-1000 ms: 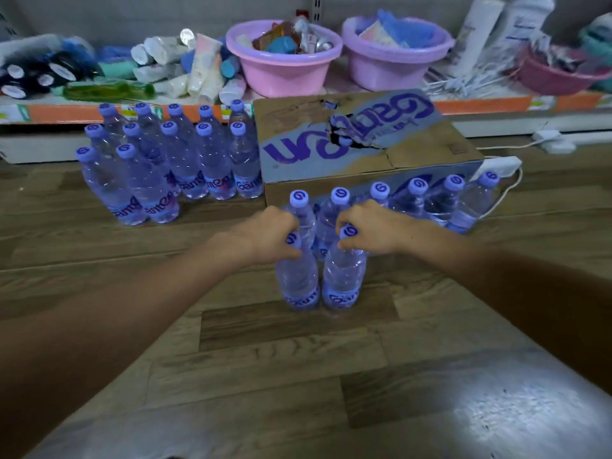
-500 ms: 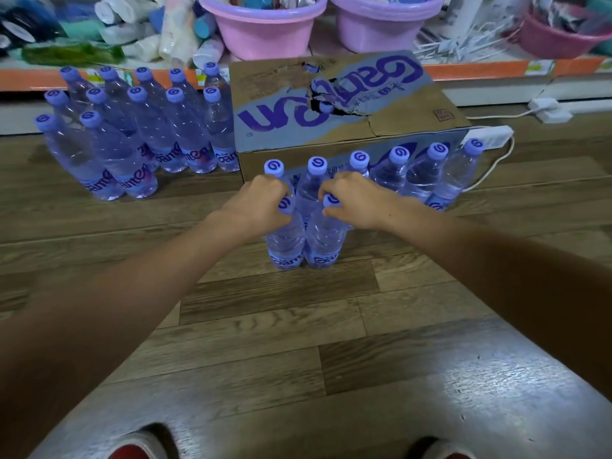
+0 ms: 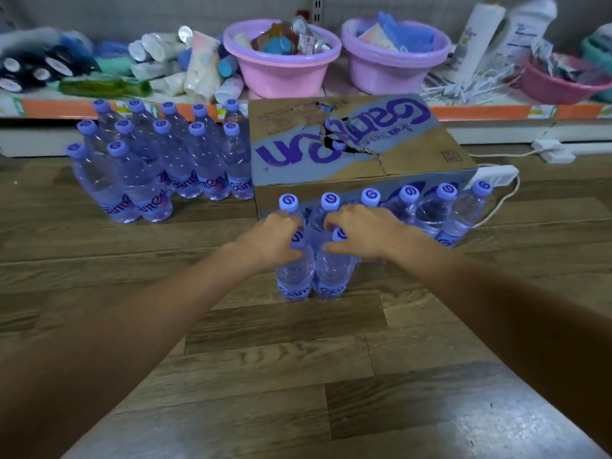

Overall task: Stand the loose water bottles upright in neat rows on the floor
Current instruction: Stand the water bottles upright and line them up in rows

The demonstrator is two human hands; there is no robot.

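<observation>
Water bottles, clear plastic with purple caps and purple labels, are what both hands are on: two of them stand upright side by side on the brown wood-plank floor (image 3: 265, 359), directly ahead of the person and nearest to the camera. The left hand (image 3: 271, 241) curls round the neck of the left front bottle (image 3: 295, 276), its cap peeping out between the fingers; the right hand (image 3: 361, 233) curls over the shoulder of the right front bottle (image 3: 334, 276) in the same way, though its fingers look a little looser. The two bottles touch, and their long axes are vertical, so any coming move is a small slide or a release, not a lift and turn.

Just behind them runs a back row of upright bottles (image 3: 430, 213), six caps in a line, pressed against the front of the torn brown cardboard box with purple lettering (image 3: 347, 144). The front pair sits at the left end of that row, so a second row would probably grow rightward, on the right hand's side.

Farther off, left of the box, a finished block of upright bottles (image 3: 165, 160) stands in rows. Beyond, a low shelf (image 3: 480, 112) carries two pink plastic basins (image 3: 281, 61) and assorted toiletries.
</observation>
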